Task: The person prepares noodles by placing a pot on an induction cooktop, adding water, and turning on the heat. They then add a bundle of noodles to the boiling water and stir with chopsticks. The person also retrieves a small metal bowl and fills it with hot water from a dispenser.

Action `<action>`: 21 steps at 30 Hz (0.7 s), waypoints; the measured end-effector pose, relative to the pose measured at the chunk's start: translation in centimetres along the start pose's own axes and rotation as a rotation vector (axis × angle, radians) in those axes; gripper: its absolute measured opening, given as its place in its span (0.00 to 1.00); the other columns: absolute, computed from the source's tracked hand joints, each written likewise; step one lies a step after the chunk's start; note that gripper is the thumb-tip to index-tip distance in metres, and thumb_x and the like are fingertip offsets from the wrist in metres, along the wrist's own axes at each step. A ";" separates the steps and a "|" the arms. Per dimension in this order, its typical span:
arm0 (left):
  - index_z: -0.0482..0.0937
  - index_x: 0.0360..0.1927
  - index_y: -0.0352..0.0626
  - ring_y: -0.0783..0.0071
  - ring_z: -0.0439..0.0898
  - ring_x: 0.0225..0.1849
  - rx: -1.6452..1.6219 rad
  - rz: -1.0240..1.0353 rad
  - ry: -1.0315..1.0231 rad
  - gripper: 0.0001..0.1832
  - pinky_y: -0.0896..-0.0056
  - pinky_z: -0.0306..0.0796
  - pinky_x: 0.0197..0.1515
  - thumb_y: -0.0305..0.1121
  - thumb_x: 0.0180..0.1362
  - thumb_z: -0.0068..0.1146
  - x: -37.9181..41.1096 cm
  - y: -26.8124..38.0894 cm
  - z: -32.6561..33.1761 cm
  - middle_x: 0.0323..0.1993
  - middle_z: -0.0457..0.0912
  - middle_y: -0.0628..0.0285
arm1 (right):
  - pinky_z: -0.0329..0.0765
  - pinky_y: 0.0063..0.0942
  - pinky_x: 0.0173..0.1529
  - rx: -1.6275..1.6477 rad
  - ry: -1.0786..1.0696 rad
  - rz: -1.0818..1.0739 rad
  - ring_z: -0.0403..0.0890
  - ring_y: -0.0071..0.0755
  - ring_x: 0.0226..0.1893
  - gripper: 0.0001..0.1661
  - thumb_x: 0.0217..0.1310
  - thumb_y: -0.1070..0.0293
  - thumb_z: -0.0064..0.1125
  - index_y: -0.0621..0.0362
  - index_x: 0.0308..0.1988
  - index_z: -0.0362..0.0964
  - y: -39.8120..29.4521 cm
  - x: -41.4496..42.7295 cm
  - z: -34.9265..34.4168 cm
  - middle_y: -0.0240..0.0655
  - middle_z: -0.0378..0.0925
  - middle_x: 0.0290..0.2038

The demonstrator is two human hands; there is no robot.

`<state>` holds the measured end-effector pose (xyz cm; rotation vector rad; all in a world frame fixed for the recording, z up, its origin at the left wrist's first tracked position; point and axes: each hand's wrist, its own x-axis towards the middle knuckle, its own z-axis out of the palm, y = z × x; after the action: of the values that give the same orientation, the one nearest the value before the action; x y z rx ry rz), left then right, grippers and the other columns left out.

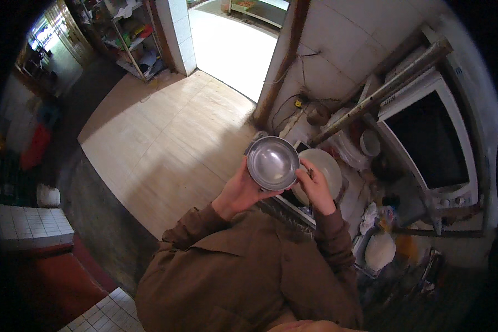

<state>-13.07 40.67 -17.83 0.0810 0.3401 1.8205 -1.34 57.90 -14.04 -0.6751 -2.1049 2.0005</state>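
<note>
A round stainless-steel bowl point(274, 162) is held up in front of my chest, its bright inside facing the camera. My left hand point(242, 191) supports it from the left and below, the fingers partly hidden under it. At the right side of the rim my right hand point(315, 186) grips the bowl with the thumb on the edge. A thin dark stick-like item shows along the right hand; what it is I cannot tell. Behind that hand lies a large pale round basin or plate point(334, 168) on the cluttered counter.
A white microwave oven point(431, 128) stands at right behind a slanting metal pole point(382, 91). Below it a white bowl point(370, 142) and a tray holding a pale oval item point(380, 251) sit among clutter. Tiled floor point(170, 141) reaches a bright doorway point(232, 50); a loaded shelf rack point(133, 45) is at left.
</note>
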 end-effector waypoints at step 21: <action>0.51 0.67 0.57 0.54 0.59 0.66 -0.065 -0.033 -0.034 0.38 0.40 0.56 0.63 0.67 0.59 0.31 0.5 -0.2 1.3 0.67 0.55 0.60 | 0.76 0.40 0.39 -1.178 0.584 0.037 0.79 0.47 0.36 0.16 0.53 0.56 0.57 0.46 0.43 0.74 9.2 0.1 -8.7 0.38 0.74 0.43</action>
<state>-12.72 41.43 -16.70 0.0605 0.2565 1.7941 4.11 65.82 -22.21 -1.2170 -2.6238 0.2456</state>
